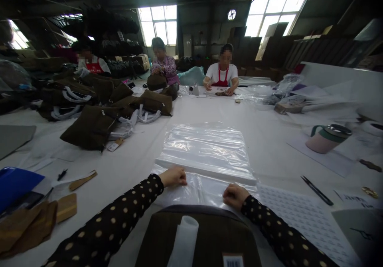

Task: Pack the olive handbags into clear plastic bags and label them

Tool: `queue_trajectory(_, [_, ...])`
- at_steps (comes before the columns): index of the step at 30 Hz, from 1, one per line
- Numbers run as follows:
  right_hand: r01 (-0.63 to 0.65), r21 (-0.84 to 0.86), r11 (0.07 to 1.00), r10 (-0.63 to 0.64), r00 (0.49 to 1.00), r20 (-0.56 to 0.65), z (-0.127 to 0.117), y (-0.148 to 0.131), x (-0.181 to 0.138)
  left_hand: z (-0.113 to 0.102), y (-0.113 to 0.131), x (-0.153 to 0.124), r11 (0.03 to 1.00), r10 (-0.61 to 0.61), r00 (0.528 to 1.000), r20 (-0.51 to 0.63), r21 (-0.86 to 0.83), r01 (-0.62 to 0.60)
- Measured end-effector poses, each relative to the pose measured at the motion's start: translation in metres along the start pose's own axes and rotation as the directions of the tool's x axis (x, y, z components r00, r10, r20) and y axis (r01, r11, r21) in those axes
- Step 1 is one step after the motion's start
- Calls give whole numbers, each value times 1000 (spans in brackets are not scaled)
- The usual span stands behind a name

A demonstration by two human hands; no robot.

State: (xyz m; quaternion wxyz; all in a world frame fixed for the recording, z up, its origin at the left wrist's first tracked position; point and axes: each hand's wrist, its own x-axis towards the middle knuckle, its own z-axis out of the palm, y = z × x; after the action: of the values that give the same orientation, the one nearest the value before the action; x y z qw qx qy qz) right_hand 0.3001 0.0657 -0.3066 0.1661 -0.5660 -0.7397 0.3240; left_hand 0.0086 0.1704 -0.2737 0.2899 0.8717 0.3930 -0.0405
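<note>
A stack of clear plastic bags lies flat on the white table before me. My left hand is closed, its fingers pinching the film at the left of the near part. Over on the right side, my right hand is also closed, with curled fingers on the film close to its near edge. Directly below, nearest to my body, is a dark brown fabric bag. A rolled white sheet lies on it, and a label with a barcode shows at its lower edge.
Brown handbags with wrapped handles are piled on the left. Brown paper tags and a blue folder lie nearer. To the right are a sticker sheet, tweezers and a mug. Co-workers sit across the table.
</note>
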Motion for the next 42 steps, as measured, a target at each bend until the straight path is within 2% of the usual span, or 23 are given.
queue_trajectory(4, [-26,-149,989,34,998,48,-1,-6,1,-13,-3,7,1000,-9,996,88,12,8])
queue_trajectory(8, [-42,-272,961,70,993,93,-13,-12,5,-25,11,-7,999,-20,996,87,43,16])
queue_trajectory(12, [-102,-358,928,128,991,49,-40,-15,5,-28,22,-47,991,-9,999,-41,131,15])
queue_trajectory(16, [-120,-476,871,153,988,32,-61,-28,5,-38,17,-75,980,-41,979,-200,184,79])
queue_trajectory(18, [-111,-532,839,158,986,43,-62,-40,9,-43,13,-72,977,-58,970,-235,188,103])
queue_trajectory(22, [-112,-651,751,195,979,56,-52,-55,20,-50,9,-49,979,-80,963,-259,162,125])
queue_trajectory(25, [-143,-710,689,244,969,41,-49,-53,24,-51,8,-41,989,-87,948,-307,89,120])
queue_trajectory(28, [-198,-728,657,281,960,-7,-54,-44,21,-46,3,-48,993,-113,913,-392,-14,117])
queue_trajectory(30, [-266,-696,667,277,956,-99,-58,-36,14,-40,-3,-56,986,-166,879,-447,-105,133])
queue_trajectory(32, [-328,-636,698,228,944,-237,-61,-25,5,-34,-11,-62,960,-262,824,-503,-228,166])
queue_trajectory(34, [-373,-579,725,170,912,-374,-63,-12,-7,-27,-19,-68,907,-386,736,-555,-374,194])
queue_trajectory(36, [-431,-497,753,167,856,-489,-66,0,-18,-22,-25,-73,830,-518,618,-592,-522,195])
queue_trajectory(37, [-476,-403,781,207,807,-553,-68,5,-24,-20,-26,-74,787,-576,555,-600,-591,178])
queue_trajectory(39, [-490,-44,871,345,671,-656,-72,8,-32,-21,-23,-72,696,-668,455,-589,-711,102])
queue_trajectory(40, [-431,157,889,417,617,-667,-75,7,-35,-24,-19,-69,649,-699,430,-571,-760,46])
queue_trajectory(41, [-344,333,878,478,583,-657,-78,5,-37,-29,-12,-66,598,-721,424,-548,-801,-17])
queue_trajectory(42, [-253,445,859,503,580,-641,-80,2,-40,-35,-5,-63,545,-734,433,-523,-834,-83])
